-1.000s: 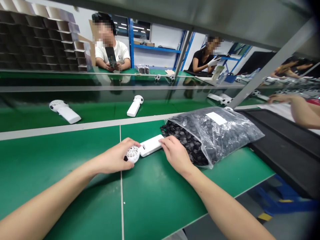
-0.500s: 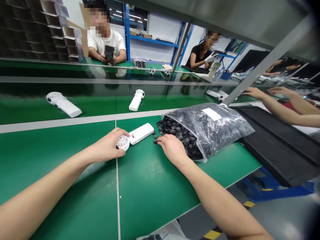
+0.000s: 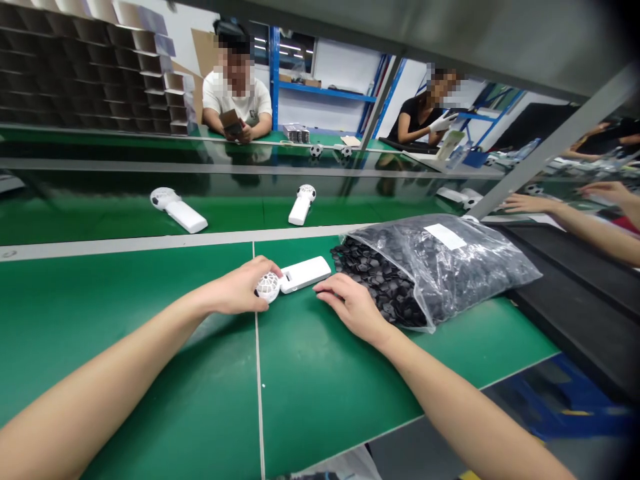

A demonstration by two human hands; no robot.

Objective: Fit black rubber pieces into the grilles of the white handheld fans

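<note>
My left hand is closed around the round, openwork head of a white handheld fan. The fan lies on the green worktop with its flat handle pointing right and a small rectangular slot near the neck. Just off the handle's end, my right hand has thumb and fingers pinched together; whatever is between the fingertips is hidden. Beside that hand a clear plastic bag lies on its side, its mouth facing left. Many small flat black pieces fill it and show at the opening.
Behind the worktop runs a green conveyor belt carrying white fans with football-patterned heads. A black tray lies right of the bag, near a co-worker's hands. A slanted metal post rises there. Two people sit across the line.
My right hand has drawn away from the loose black pieces at the bag's mouth, closer to the fan's handle. My left hand keeps its grip on the fan. The view has shifted left.
</note>
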